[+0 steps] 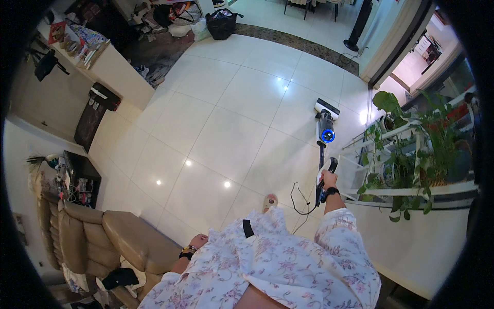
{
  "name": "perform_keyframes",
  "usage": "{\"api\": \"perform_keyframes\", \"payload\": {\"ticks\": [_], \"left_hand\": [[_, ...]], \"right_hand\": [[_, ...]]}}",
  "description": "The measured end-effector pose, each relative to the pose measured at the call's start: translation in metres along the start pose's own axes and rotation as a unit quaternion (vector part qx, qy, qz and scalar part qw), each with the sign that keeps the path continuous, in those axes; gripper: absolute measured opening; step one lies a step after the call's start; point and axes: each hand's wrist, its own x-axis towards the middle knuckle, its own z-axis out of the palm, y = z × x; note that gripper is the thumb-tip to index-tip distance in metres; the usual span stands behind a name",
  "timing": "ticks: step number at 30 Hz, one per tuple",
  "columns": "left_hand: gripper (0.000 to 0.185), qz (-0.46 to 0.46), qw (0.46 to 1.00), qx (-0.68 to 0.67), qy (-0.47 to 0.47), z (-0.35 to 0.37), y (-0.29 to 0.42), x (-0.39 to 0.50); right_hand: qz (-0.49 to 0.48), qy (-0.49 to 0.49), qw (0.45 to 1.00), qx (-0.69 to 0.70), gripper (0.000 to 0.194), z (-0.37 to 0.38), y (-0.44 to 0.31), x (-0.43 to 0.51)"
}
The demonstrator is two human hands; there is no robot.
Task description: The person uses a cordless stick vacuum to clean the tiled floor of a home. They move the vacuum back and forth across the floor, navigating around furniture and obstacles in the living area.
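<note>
A cordless floor washer [326, 123] with a lit blue ring on its body stands on the tiled floor to the right. Its wide white-and-black head [327, 109] rests on the tiles, pointing away from me. My right hand [329, 179], with a black band at the wrist, is wrapped around the handle of the machine. A dark cord [293, 201] loops on the floor beside the handle. My left hand [199, 241] hangs low at my side next to the floral clothing [270, 266]. Its fingers are partly hidden, and I see nothing held in it.
A white plant stand [409, 189] with leafy potted plants [393, 162] rises close on the right. A tan leather sofa [131, 239] is at the lower left. A treadmill [90, 119] stands by the left wall. A black bag [221, 24] sits ahead beside a dark tower fan [359, 27].
</note>
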Motion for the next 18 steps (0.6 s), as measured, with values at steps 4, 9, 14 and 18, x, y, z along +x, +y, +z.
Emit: {"api": "perform_keyframes", "payload": {"ticks": [4, 9, 14, 18], "left_hand": [[0.039, 0.036, 0.997, 0.063, 0.027, 0.008, -0.024, 0.011], [0.032, 0.013, 0.990, 0.139, 0.015, 0.019, -0.082, 0.007], [0.032, 0.070, 0.982, 0.143, -0.104, 0.021, -0.156, -0.023], [0.030, 0.067, 0.962, 0.216, -0.150, 0.028, -0.175, -0.031]], "right_hand": [[0.002, 0.001, 1.000, -0.024, 0.010, -0.026, 0.074, -0.078], [-0.017, -0.071, 0.997, -0.034, 0.013, -0.090, 0.199, -0.213], [0.003, -0.059, 0.997, -0.059, 0.008, -0.166, 0.304, -0.392], [0.067, -0.062, 0.988, -0.127, 0.011, -0.237, 0.329, -0.507]]}}
